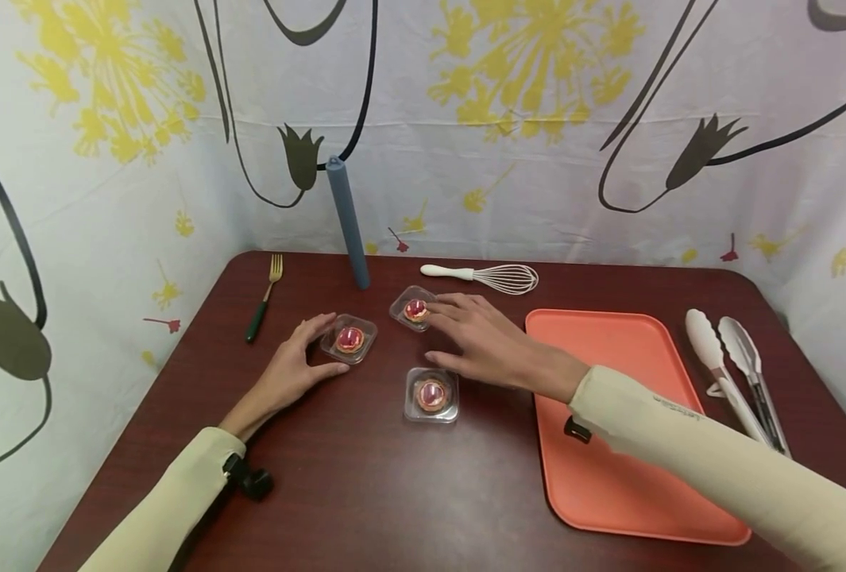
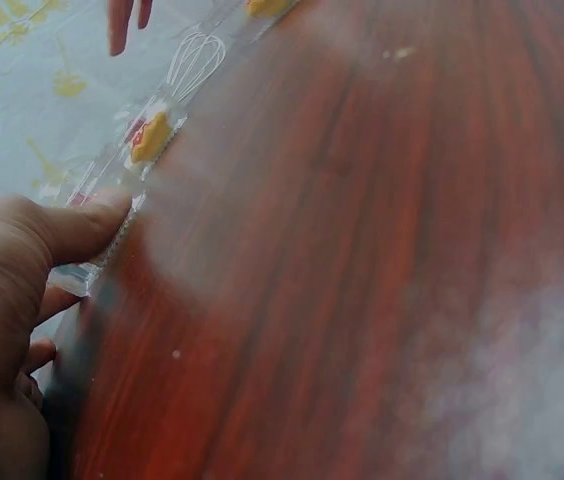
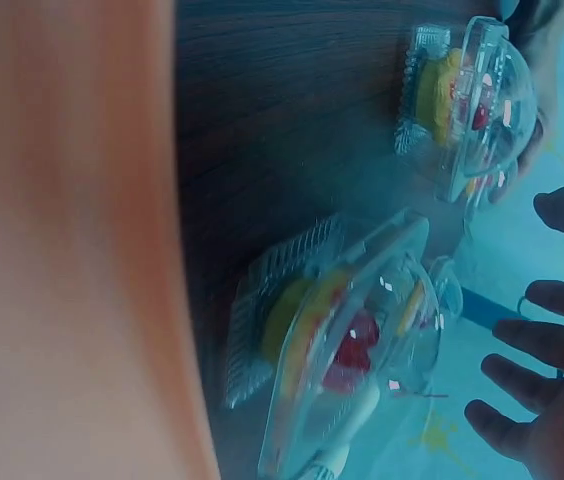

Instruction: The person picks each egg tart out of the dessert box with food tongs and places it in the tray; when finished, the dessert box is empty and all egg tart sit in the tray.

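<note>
Three clear plastic boxes with domed lids each hold a small red-topped tart. My left hand (image 1: 287,372) grips the left tart box (image 1: 362,349), thumb at its near side and fingers round its far left side; the thumb (image 2: 92,225) overlaps the box edge in the left wrist view. Raised above the table, my right hand (image 1: 483,338) has spread fingers and holds nothing. Its fingertips overlap the edge of the back tart box (image 1: 401,312) in the head view, while the right wrist view shows them apart from the boxes. The front tart box (image 1: 432,415) sits below that hand.
An orange tray (image 1: 608,492) lies under my right forearm. Tongs (image 1: 708,349) and another metal utensil (image 1: 740,345) are at the far right. Along the back are a white whisk (image 1: 497,276) and a tall blue stick (image 1: 349,226); a green-handled fork (image 1: 261,306) lies back left.
</note>
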The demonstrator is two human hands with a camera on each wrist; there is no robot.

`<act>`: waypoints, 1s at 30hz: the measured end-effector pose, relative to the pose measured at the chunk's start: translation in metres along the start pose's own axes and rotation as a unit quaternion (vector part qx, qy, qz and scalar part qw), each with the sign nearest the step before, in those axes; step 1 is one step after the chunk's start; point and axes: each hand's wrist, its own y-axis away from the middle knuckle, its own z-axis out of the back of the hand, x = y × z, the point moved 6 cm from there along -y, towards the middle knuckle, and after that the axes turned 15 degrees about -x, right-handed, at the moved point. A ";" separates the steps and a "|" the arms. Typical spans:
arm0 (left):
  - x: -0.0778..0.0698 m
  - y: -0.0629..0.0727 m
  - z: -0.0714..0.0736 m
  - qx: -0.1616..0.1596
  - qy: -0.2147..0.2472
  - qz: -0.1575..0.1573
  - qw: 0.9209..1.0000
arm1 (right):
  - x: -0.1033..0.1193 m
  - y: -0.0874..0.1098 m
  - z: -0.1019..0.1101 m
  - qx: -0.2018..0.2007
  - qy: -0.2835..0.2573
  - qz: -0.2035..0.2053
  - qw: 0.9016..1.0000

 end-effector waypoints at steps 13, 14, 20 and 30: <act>-0.002 -0.002 -0.003 0.001 -0.014 0.004 1.000 | 0.007 -0.019 -0.031 -0.001 -0.023 0.014 1.000; -0.002 -0.001 -0.003 0.000 -0.015 0.004 1.000 | 0.008 -0.020 -0.033 0.001 -0.023 0.016 1.000; -0.004 0.000 -0.001 -0.007 -0.020 0.006 1.000 | 0.014 -0.027 -0.046 0.002 -0.027 0.026 0.999; -0.003 0.001 -0.001 -0.012 -0.022 0.004 1.000 | 0.024 -0.035 -0.058 0.009 -0.021 0.023 0.999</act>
